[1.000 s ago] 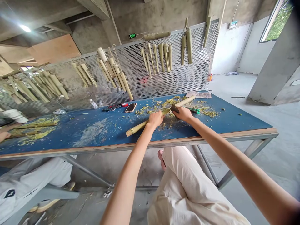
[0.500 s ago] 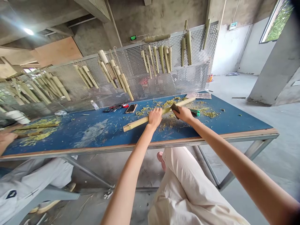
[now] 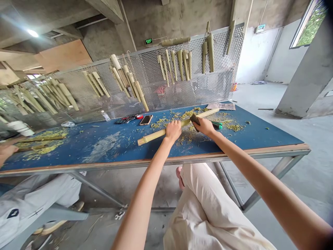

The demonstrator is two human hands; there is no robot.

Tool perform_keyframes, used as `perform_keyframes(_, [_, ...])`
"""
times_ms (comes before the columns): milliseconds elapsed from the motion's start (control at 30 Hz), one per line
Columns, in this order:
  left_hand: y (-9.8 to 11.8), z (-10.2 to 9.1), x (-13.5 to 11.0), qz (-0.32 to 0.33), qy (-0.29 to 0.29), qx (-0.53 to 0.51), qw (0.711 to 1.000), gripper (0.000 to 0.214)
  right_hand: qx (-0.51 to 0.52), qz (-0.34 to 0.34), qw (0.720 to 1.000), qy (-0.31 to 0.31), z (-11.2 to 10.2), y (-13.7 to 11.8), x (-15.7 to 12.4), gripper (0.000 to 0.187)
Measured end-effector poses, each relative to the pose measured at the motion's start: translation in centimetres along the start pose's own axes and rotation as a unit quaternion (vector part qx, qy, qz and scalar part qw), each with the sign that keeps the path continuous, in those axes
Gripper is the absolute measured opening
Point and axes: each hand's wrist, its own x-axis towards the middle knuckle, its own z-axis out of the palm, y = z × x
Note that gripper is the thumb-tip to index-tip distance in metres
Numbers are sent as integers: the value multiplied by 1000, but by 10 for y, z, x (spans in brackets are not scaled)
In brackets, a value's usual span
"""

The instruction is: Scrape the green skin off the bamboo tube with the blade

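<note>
Head-worn view, forward and down

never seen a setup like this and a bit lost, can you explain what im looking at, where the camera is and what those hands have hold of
There is no machine here: a person works with two bare hands. Every picture comes from one camera worn on that person's head, looking forward and down.

The left hand has a bamboo pole in its grip. The right hand holds a dark tool at the pole; its exact kind is hard to tell.

The blue tabletop carries pale shavings, a phone and a small bottle. Behind it, bamboo pieces hang on a perforated metal panel. The hand at the left edge belongs to somebody else.
</note>
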Motion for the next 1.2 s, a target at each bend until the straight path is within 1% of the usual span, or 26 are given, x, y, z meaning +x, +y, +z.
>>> perform_keyframes(533, [2, 0, 0, -12, -41, 8, 999, 40, -7, -3, 1000, -28, -5, -5, -4, 33])
perform_keyframes(700, [0, -4, 0, -17, -51, 11, 998, 42, -5, -9, 999, -32, -8, -6, -5, 33])
perform_keyframes(800, [-2, -6, -1, -39, -43, 8, 998, 46, 3, -13, 999, -33, -9, -7, -6, 33])
perform_keyframes(900, [-2, -5, -1, -44, -25, 0, 999, 42, 4, -11, 1000, -28, -9, -8, -7, 34])
perform_keyframes(1067, [0, -1, 0, -19, -12, -4, 1000, 38, -3, -4, 1000, -24, -9, -8, -7, 33])
perform_keyframes(1200, [0, -1, 1, 24, 10, 6, 1000, 32, 1, -7, 1000, -16, -9, -7, -6, 33])
